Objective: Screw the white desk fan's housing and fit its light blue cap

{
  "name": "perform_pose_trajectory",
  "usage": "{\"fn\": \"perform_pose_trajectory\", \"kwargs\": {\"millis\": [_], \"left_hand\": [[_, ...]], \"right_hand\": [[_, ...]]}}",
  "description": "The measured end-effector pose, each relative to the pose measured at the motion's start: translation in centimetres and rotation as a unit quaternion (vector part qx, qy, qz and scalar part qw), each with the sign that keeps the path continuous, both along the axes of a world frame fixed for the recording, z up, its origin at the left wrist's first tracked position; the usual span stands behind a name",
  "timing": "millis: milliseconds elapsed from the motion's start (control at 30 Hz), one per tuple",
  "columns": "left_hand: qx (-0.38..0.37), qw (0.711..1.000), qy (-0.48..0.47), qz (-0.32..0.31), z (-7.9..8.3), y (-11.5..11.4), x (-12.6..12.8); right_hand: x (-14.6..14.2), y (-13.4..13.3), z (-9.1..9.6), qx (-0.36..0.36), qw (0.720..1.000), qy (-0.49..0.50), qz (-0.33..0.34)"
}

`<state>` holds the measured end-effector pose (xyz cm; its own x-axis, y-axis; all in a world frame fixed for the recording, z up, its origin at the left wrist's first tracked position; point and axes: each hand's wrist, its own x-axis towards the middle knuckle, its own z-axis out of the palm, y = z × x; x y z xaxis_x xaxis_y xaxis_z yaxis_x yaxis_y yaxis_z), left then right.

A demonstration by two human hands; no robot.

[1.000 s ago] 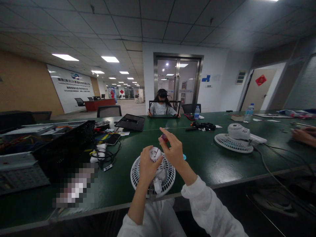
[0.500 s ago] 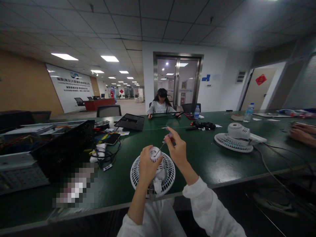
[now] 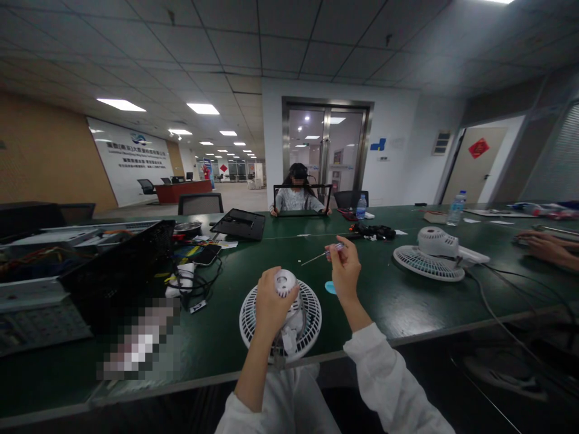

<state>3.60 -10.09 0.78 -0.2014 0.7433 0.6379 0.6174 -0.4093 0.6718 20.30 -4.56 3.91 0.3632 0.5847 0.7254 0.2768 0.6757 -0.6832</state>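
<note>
A white fan [image 3: 312,310] lies grille-down at the near edge of the green table, its motor housing facing up. My left hand [image 3: 274,301] is wrapped round the top of that housing, thumb on the right side. My right hand [image 3: 346,268] is closed on the handle of a screwdriver [image 3: 315,258], whose thin shaft points left and slightly down. The screwdriver's tip is apart from the fan, above the table. A light-blue round piece [image 3: 331,287] lies on the table beside my right wrist.
An opened computer case [image 3: 117,277] stands at left, beside cables and a phone [image 3: 207,254]. Another white fan [image 3: 427,256] lies at right, near another person's hands [image 3: 549,248]. Across the table [image 3: 217,325], a person holds a black frame [image 3: 302,215]. Two water bottles [image 3: 456,208] stand behind.
My right hand has drawn the screwdriver away from the fan housing, to the right, uncovering the blue piece. My left hand stays on the housing. The person opposite has tilted the black frame upright.
</note>
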Motion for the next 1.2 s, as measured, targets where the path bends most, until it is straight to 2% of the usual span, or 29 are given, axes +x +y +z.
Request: {"fn": "perform_pose_trajectory", "kwargs": {"millis": [67, 100, 133, 267, 367, 600, 733, 833, 933, 967, 1000, 1033, 1100, 1200], "left_hand": [[-0.003, 1.000, -0.004, -0.001, 0.1, -0.1, 0.1], [-0.003, 1.000, -0.006, -0.001, 0.1, -0.2, 0.1], [-0.003, 1.000, -0.009, -0.001, 0.2, -0.2, 0.1], [-0.010, 1.000, -0.014, -0.005, 0.3, -0.3, 0.1], [-0.006, 1.000, -0.014, -0.009, 0.2, -0.2, 0.0], [-0.001, 1.000, -0.025, -0.013, 0.2, -0.3, 0.0], [-0.018, 0.999, -0.042, -0.015, 0.3, -0.5, 0.0], [-0.034, 0.997, -0.064, -0.017, 0.4, -0.6, -0.1], [-0.040, 0.995, -0.089, -0.032, 0.3, -0.5, -0.2], [-0.040, 0.994, -0.096, -0.036, 0.2, -0.4, -0.3], [-0.038, 0.993, -0.103, -0.038, 0.2, -0.4, -0.3], [-0.033, 0.993, -0.110, -0.040, 0.1, -0.3, -0.3], [-0.024, 0.991, -0.124, -0.043, 0.0, -0.2, -0.3], [-0.016, 0.988, -0.143, -0.051, -0.1, -0.2, -0.3]], "right_hand": [[1.1, 1.4, -2.2, -0.057, 0.996, -0.056, -0.035], [1.4, 2.0, -3.3, -0.114, 0.981, -0.147, -0.054], [1.7, 2.4, -4.4, -0.178, 0.947, -0.260, -0.069], [1.6, 2.8, -7.5, -0.246, 0.888, -0.386, -0.039], [1.4, 2.7, -7.9, -0.267, 0.850, -0.453, -0.034], [3.1, 2.9, -7.5, -0.322, 0.795, -0.501, -0.119], [4.4, 2.7, -7.5, -0.337, 0.785, -0.509, -0.107], [4.9, 2.9, -5.9, -0.315, 0.805, -0.495, -0.087], [3.9, 2.6, -2.1, -0.260, 0.839, -0.474, -0.057], [3.2, 2.2, -0.5, -0.228, 0.854, -0.466, -0.035], [2.3, 1.6, 1.1, -0.161, 0.883, -0.441, 0.022], [1.2, 0.9, 2.7, -0.101, 0.896, -0.427, 0.076], [-1.1, -0.8, 5.3, -0.025, 0.874, -0.457, 0.161], [-4.3, -2.7, 7.7, 0.020, 0.791, -0.568, 0.227]]}}
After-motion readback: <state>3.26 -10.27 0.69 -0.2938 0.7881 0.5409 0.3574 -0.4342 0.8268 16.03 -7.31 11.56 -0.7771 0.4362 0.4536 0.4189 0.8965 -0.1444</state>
